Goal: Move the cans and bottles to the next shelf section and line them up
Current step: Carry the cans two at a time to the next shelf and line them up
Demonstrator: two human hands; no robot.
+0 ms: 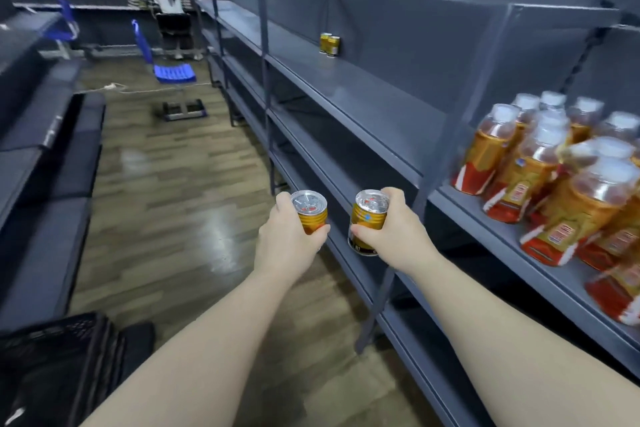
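My left hand (285,239) grips a small gold can (310,211) with a silver lid, held upright over the aisle floor. My right hand (391,232) grips a second gold can (367,218), tilted slightly, just in front of the shelf's front edge. Several orange bottles (554,177) with white caps and red-gold labels crowd the grey shelf section at the right. In the neighbouring section to the left, two gold cans (330,44) stand side by side at the back of the grey shelf board (363,94).
A grey upright post (415,204) divides the two shelf sections. Lower shelf boards run below. A black basket (59,367) sits at my lower left. Blue chairs (166,62), a cable and a person (169,10) at a far shelf are down the wooden-floored aisle.
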